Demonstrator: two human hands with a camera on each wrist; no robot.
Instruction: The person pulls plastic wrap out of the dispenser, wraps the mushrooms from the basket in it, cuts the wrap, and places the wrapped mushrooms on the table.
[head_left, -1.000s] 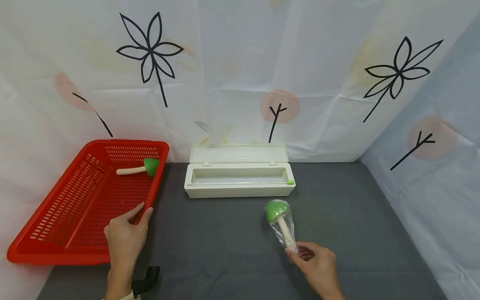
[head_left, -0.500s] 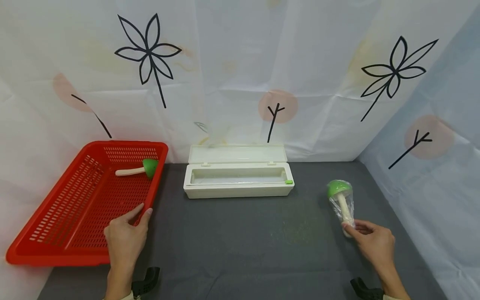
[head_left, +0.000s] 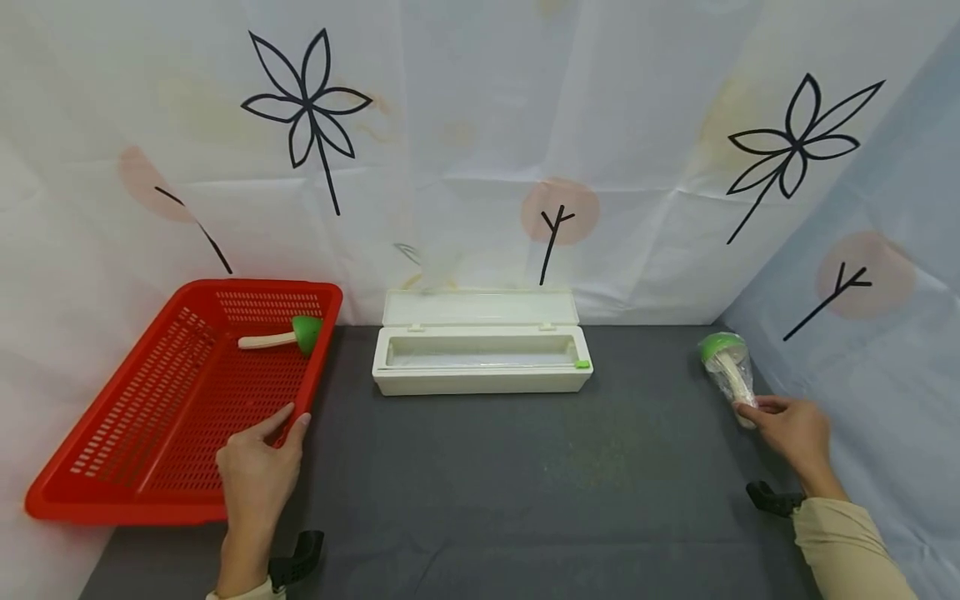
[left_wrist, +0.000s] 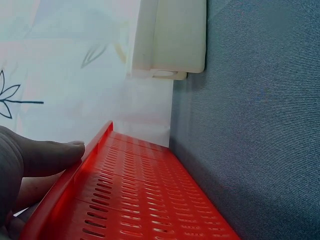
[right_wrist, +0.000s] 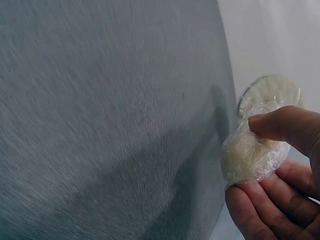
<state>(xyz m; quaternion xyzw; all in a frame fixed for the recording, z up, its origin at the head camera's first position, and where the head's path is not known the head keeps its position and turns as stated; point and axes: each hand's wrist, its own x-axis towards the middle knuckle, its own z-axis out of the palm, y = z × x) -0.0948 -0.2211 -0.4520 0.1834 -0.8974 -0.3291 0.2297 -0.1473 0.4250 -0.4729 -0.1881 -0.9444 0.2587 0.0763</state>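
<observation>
My right hand (head_left: pixel 795 432) pinches the stem end of a toy mushroom (head_left: pixel 729 367) with a green cap and pale stem, wrapped in clear film. It is at the far right of the table; in the right wrist view the crinkled film (right_wrist: pixel 250 160) shows between thumb and fingers. My left hand (head_left: pixel 258 479) grips the right rim of a red slotted basket (head_left: pixel 202 514), thumb on the outer side and fingers inside. Inside that basket, near its back right corner, lies a second mushroom (head_left: pixel 306 333) without visible film.
A white cling film box (head_left: pixel 483 382) with its lid (head_left: pixel 480 308) raised stands at the back middle, a small green piece (head_left: pixel 582 364) at its right end. Dark grey cloth (head_left: pixel 510 483) covers the table. Patterned white curtains (head_left: pixel 465 125) close off the back and sides.
My right hand has carried the wrapped mushroom from the middle of the table to the far right, and farther back. My left hand has stayed on the basket rim.
</observation>
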